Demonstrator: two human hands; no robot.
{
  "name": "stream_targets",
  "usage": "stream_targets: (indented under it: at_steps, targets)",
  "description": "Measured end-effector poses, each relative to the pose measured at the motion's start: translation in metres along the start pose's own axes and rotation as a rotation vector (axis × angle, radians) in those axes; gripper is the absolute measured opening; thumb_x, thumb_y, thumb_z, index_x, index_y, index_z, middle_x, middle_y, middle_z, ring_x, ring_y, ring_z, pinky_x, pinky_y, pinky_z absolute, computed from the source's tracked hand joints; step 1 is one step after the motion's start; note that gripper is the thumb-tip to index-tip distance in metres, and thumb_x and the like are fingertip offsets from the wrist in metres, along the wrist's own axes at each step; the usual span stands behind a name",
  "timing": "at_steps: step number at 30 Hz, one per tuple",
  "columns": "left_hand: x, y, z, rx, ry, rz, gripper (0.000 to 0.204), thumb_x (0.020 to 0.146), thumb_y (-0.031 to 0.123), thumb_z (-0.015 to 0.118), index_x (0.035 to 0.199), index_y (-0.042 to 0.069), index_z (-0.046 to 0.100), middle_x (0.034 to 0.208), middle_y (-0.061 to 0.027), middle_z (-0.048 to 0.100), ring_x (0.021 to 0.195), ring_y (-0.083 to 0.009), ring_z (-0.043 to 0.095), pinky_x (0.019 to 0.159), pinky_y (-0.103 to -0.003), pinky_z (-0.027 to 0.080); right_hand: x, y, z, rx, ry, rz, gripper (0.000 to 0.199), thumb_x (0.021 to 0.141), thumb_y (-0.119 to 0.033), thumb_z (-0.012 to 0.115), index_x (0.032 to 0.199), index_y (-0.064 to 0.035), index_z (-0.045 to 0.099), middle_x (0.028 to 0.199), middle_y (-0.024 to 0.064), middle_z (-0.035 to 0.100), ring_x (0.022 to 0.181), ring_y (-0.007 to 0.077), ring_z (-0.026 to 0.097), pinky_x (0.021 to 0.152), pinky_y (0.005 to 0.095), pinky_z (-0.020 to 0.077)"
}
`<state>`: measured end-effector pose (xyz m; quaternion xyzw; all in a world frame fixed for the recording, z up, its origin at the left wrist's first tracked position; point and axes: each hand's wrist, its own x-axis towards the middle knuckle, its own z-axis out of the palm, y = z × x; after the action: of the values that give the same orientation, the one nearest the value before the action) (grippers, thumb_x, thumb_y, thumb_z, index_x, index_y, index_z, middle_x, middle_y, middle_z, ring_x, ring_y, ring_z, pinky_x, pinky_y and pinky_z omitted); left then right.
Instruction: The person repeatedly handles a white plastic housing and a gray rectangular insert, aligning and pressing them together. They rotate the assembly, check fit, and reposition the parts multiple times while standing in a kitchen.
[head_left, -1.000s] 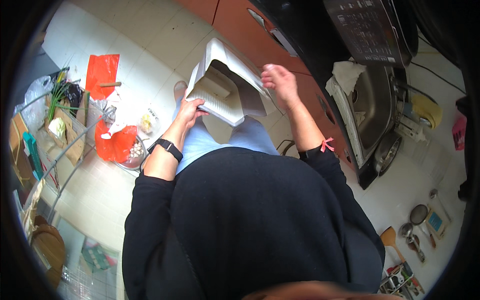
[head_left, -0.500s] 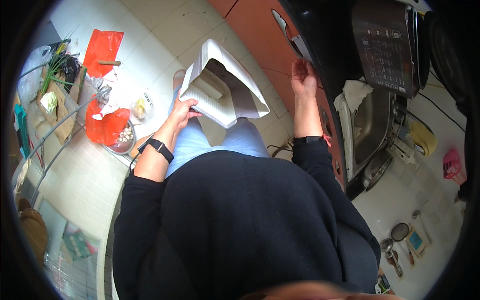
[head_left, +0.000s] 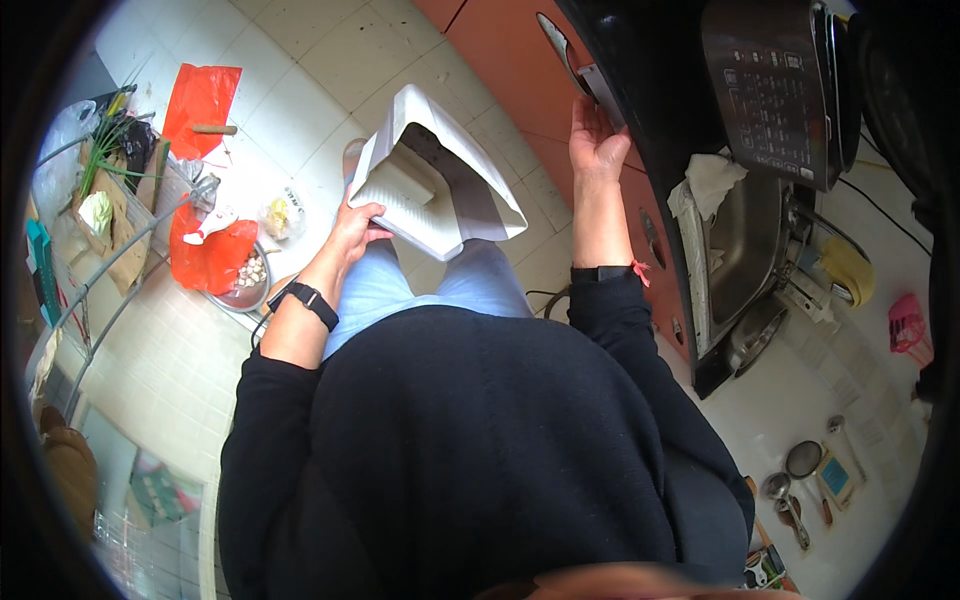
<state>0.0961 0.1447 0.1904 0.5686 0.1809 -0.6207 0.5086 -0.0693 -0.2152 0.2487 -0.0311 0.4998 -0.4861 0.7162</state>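
My left hand grips the lower left edge of a white plastic bin, its thumb over the rim. The bin is tilted, with its open side toward me, and a ribbed wall and a pale block-like shape show inside. It hangs above my legs. My right hand reaches to the red-brown cabinet front, palm up and fingers stretched out. Close above its fingertips is a white piece at the end of an oval silver-edged opening. Whether the fingers touch it I cannot tell.
At right, a black counter holds a dark control-panel appliance and a steel sink with a white cloth. At left are red plastic bags, a bowl of small white pieces and a wire rack with green vegetables.
My right hand has moved a little farther along the cabinet toward the opening, its thumb now more spread. The bin stays in my left hand, shifted slightly left in the picture.
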Motion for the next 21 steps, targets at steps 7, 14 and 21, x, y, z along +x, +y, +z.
stream_targets:
  at_steps: [7,14,21]
  targets:
    - [0.001,0.004,-0.005,-0.031,-0.004,-0.006,0.065,0.083,-0.002,0.056,0.141,0.014,0.033,0.115,-0.0174,0.058,0.094,-0.0331,0.066,0.066,-0.044,0.061,0.002,0.003,-0.006,-0.033,-0.092,-0.053,0.062,0.092,-0.044,0.061,0.117,0.0093,0.041,0.112,0.0224,0.056,0.1,0.0342,0.062,0.096,0.0485,0.0534]
    - [0.003,0.014,-0.009,-0.021,0.013,-0.029,0.065,0.083,-0.002,0.055,0.142,0.013,0.031,0.114,-0.0174,0.059,0.095,-0.0329,0.067,0.066,-0.044,0.062,-0.006,0.002,-0.006,-0.085,-0.037,-0.023,0.05,0.093,-0.042,0.06,0.104,0.006,0.052,0.098,0.018,0.063,0.093,0.0309,0.064,0.09,0.0468,0.0558]
    - [0.009,0.023,-0.013,-0.009,0.022,-0.042,0.065,0.082,-0.002,0.056,0.141,0.012,0.031,0.113,-0.0176,0.059,0.095,-0.0322,0.067,0.067,-0.044,0.062,-0.007,0.01,0.011,-0.186,-0.011,-0.22,0.041,0.095,-0.037,0.058,0.1,0.004,0.055,0.091,0.0144,0.064,0.081,0.0283,0.066,0.079,0.0406,0.0595]
